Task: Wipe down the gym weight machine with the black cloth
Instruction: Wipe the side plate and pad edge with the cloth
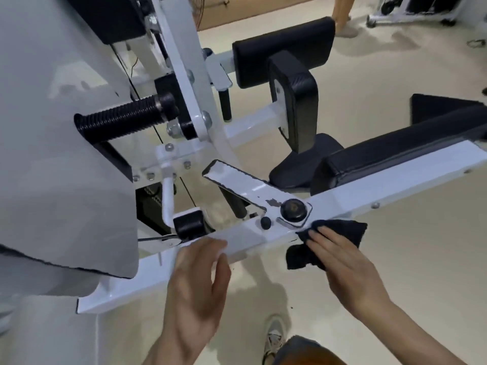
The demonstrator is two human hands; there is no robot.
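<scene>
Two bare hands are working at the lower middle of the frame, both against the white beam (245,239) of the gym weight machine (184,75), which is filling the left and centre of the view. That beam is running diagonally from the lower left up to the right edge.

Lying at the lower centre, the left hand (196,280) is resting on the near edge of the beam with its fingers relaxed and mostly straight, gripping nothing. Just to its right, the right hand (340,259) is pressing the black cloth (340,230) flat against the beam, its fingers spread and straight over the fabric; part of the cloth is hanging below the beam's edge, and another part is sticking out past the fingertips toward the right. The two hands are sitting apart, with a bare stretch of beam between them.

Directly above the cloth, a round black knob (293,209) is sitting on the beam, with a smaller black cap (265,222) just to its left. Chipped paint is showing beside the knob. A ribbed black handle (123,119) is jutting out at the middle left, and black pads (284,59) are standing at the upper centre and right. A shoe (274,338) is showing on the pale floor (395,259) at the bottom.
</scene>
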